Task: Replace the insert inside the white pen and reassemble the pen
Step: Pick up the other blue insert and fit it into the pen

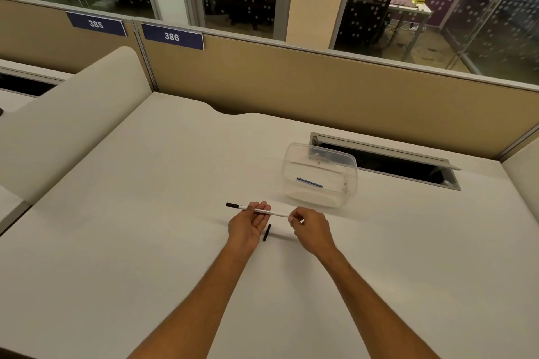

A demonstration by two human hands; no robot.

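Your left hand (248, 223), just below frame centre, cradles the slim white plastic pen barrel (264, 211) on curled fingers; your right hand (310, 227) pinches its right end. It should be light, stiff and slick, so grip mid-barrel. A small black cap (267, 232) lies between your hands; a clear plastic tub (320, 176) sits up and right.

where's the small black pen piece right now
In the head view the small black piece lies on the white desk, between the left hand and right hand, just below the white pen.
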